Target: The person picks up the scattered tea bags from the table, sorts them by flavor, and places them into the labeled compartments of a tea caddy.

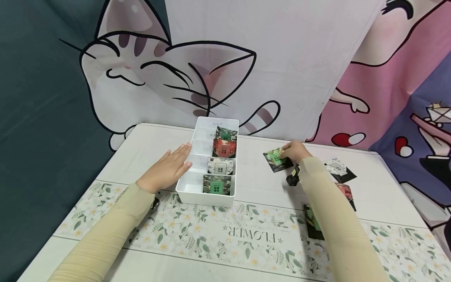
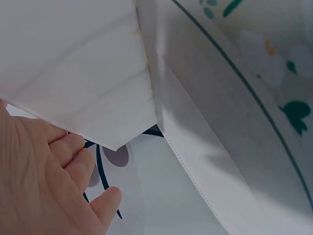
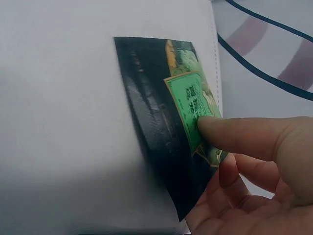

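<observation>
A white divided box [image 1: 205,199] stands on the table, its compartments in a row from near to far. My left hand [image 1: 167,167] lies along its left wall with straight fingers; in the left wrist view the fingertips [image 2: 73,142] are at the box's rim. Packets stand in the right part of the box: a black-and-green tea packet [image 1: 217,185] nearest, then a white one [image 1: 220,167], a red one [image 1: 224,149] and another green one [image 1: 226,135]. Right of the box, my right hand [image 1: 297,150] pinches a green-labelled tea packet [image 3: 151,117], thumb on its front and fingers behind.
More packets lie to the right: a white one [image 1: 336,167], a red one [image 1: 346,191] and a green one [image 1: 314,225], the last two partly covered by my right forearm. A flower-printed band [image 1: 246,235] crosses the table. Behind its far edge hangs a cat-patterned cloth [image 1: 211,74].
</observation>
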`<state>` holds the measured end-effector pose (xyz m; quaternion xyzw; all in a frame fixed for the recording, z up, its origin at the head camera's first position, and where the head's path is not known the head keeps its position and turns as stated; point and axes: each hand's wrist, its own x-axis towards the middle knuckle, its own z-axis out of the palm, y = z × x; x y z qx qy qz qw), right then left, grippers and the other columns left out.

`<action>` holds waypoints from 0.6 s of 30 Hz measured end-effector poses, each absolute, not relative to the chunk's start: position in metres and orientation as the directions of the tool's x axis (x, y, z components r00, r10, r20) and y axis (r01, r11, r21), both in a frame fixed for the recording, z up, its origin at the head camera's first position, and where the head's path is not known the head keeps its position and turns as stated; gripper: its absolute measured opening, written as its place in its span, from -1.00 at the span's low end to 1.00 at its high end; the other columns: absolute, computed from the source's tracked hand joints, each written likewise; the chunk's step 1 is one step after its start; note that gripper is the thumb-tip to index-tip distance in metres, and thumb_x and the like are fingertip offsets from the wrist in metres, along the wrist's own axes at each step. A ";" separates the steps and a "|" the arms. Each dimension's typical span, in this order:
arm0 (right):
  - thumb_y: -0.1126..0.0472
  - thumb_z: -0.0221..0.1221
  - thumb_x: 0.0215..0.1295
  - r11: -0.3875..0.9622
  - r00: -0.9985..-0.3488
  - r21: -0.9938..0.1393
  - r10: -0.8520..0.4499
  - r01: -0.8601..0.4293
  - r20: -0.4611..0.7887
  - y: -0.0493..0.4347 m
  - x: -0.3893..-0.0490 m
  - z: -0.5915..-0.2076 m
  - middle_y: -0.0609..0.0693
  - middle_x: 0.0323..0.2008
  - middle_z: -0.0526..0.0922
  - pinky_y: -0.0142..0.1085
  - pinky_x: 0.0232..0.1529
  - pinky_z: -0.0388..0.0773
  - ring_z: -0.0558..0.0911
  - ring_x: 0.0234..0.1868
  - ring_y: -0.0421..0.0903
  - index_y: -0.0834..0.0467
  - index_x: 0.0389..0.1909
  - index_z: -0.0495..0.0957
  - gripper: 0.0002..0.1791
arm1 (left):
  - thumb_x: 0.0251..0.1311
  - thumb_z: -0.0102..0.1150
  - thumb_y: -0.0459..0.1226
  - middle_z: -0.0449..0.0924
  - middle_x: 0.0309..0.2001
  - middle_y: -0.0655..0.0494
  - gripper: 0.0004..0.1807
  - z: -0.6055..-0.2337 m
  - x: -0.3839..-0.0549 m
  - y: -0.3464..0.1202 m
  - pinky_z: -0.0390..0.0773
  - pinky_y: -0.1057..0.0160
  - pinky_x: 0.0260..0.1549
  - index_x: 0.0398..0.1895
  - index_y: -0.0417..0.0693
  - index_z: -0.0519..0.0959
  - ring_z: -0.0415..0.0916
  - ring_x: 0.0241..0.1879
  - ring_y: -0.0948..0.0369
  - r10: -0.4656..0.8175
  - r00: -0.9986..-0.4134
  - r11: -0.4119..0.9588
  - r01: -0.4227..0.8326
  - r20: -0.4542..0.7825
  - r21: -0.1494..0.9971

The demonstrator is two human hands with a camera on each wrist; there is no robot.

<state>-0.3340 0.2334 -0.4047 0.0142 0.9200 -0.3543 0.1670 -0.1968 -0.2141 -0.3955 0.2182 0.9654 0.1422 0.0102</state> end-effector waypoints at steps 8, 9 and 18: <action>0.38 0.27 0.22 0.635 -0.944 -0.753 -0.110 0.173 -0.310 0.236 -0.340 -0.408 -0.05 -0.37 0.57 -0.38 -0.64 0.25 0.18 -0.71 -0.27 0.35 0.17 0.46 -0.52 | 0.63 -0.43 0.07 -0.18 0.63 -0.07 -0.26 -0.395 -0.196 -0.213 -0.16 -0.18 0.53 0.63 -0.22 -0.15 -0.22 0.61 -0.01 0.420 -0.907 0.865 0.410 0.033 0.288; 0.37 0.26 0.24 0.635 -0.947 -0.755 -0.116 0.161 -0.299 0.235 -0.340 -0.409 0.02 -0.28 0.58 -0.38 -0.59 0.29 0.23 -0.65 -0.25 0.35 0.17 0.46 -0.54 | 0.63 -0.44 0.07 -0.17 0.63 -0.07 -0.26 -0.395 -0.196 -0.213 -0.17 -0.18 0.53 0.63 -0.21 -0.15 -0.22 0.61 -0.01 0.419 -0.907 0.865 0.410 0.032 0.289; 0.31 0.16 0.40 0.570 -0.963 -0.812 -0.123 0.127 -0.238 0.224 -0.334 -0.403 0.37 0.33 0.34 -0.02 0.28 0.37 0.38 0.21 0.16 0.40 0.09 0.45 -0.67 | 0.63 -0.42 0.06 -0.16 0.63 -0.07 -0.26 -0.395 -0.197 -0.213 -0.16 -0.18 0.53 0.63 -0.22 -0.15 -0.22 0.61 -0.01 0.421 -0.906 0.864 0.413 0.036 0.288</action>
